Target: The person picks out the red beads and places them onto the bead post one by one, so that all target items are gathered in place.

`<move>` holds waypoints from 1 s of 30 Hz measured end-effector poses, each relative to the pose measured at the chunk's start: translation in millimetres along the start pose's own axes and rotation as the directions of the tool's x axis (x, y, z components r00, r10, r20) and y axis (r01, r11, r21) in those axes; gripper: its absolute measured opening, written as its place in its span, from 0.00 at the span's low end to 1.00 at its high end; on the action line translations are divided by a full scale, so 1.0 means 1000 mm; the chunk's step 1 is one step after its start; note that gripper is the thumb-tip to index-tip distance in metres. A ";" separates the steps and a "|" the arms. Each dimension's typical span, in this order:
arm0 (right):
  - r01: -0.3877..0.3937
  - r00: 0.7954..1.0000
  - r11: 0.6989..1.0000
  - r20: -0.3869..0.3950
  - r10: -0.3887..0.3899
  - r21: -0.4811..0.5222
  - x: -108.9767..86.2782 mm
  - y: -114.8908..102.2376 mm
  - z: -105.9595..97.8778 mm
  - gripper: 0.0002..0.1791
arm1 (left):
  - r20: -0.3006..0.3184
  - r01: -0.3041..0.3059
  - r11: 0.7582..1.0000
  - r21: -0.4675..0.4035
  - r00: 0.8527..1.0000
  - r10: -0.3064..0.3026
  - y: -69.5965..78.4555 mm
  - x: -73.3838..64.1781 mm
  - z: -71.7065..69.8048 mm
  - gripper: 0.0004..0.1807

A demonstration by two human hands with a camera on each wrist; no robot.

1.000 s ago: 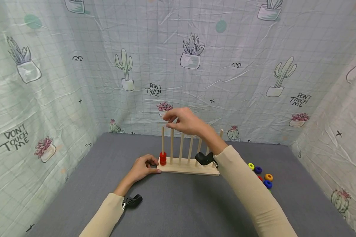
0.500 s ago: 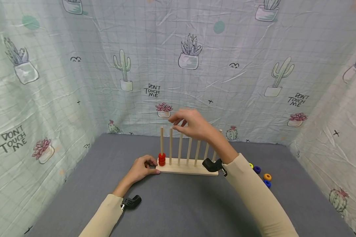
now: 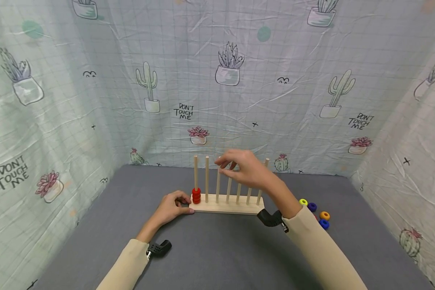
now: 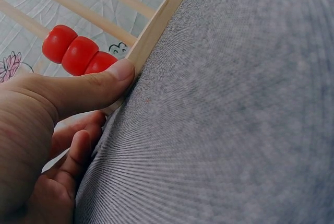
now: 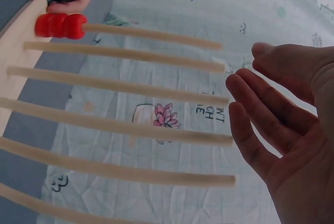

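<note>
A wooden peg stand (image 3: 232,207) with several upright pegs sits on the grey surface. Three red beads (image 3: 196,196) are stacked at the bottom of its leftmost peg, also visible as red beads (image 4: 81,54) in the left wrist view. My left hand (image 3: 171,207) grips the left end of the base, the thumb (image 4: 96,88) on its edge and the other fingers curled around the end. My right hand (image 3: 244,167) hovers by the tops of the middle pegs. In the right wrist view, the right hand (image 5: 292,125) has its fingers loosely extended and holds nothing.
Right of the stand lie loose beads: a yellow one (image 3: 303,204), a purple one (image 3: 312,209), an orange one (image 3: 324,219) and a blue one (image 3: 324,227). My right sleeve (image 3: 319,245) partly covers others. A patterned cloth (image 3: 188,56) hangs behind and along both sides.
My right hand has moved from above the leftmost peg rightward and down toward the middle pegs. The left hand stays on the base, and the red beads stay on their peg.
</note>
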State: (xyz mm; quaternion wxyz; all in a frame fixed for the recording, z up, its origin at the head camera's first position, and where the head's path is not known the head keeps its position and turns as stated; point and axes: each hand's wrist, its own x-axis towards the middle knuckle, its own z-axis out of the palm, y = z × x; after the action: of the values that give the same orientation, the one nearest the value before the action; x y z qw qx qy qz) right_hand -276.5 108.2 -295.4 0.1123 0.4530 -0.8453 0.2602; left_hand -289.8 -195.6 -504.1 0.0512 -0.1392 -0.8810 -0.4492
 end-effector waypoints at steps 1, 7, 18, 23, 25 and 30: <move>-0.004 1.000 1.000 0.002 0.004 0.004 -0.003 0.001 0.001 0.14 | -0.001 -0.001 1.000 -0.003 1.000 0.001 0.000 0.000 0.000 0.16; -0.014 1.000 1.000 0.000 0.014 0.007 -0.019 0.007 0.005 0.14 | -0.005 -0.006 1.000 -0.012 1.000 0.006 0.002 0.000 -0.002 0.16; -0.039 0.999 0.999 0.017 0.039 0.015 -0.051 0.021 0.016 0.14 | 0.004 -0.003 1.000 -0.015 1.000 0.003 0.002 -0.001 -0.002 0.17; -0.047 0.999 0.999 0.019 0.046 0.023 -0.062 0.026 0.019 0.14 | -0.004 -0.011 1.000 -0.015 1.000 0.011 0.003 -0.001 -0.003 0.17; -0.052 0.998 0.998 0.023 0.052 0.025 -0.067 0.029 0.021 0.14 | -0.006 -0.010 1.000 -0.014 1.000 0.010 0.003 -0.001 -0.003 0.17; -0.099 0.994 0.994 0.042 0.098 0.040 -0.080 0.034 0.025 0.13 | 0.005 -0.001 1.000 -0.002 1.000 0.001 0.002 -0.002 -0.002 0.16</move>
State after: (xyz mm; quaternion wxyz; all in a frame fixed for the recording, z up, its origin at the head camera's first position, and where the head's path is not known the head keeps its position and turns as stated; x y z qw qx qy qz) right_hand -258.4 167.2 -361.8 0.0727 0.4181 -0.8630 0.2741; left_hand -287.3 -196.1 -501.9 0.0492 -0.1409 -0.8806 -0.4498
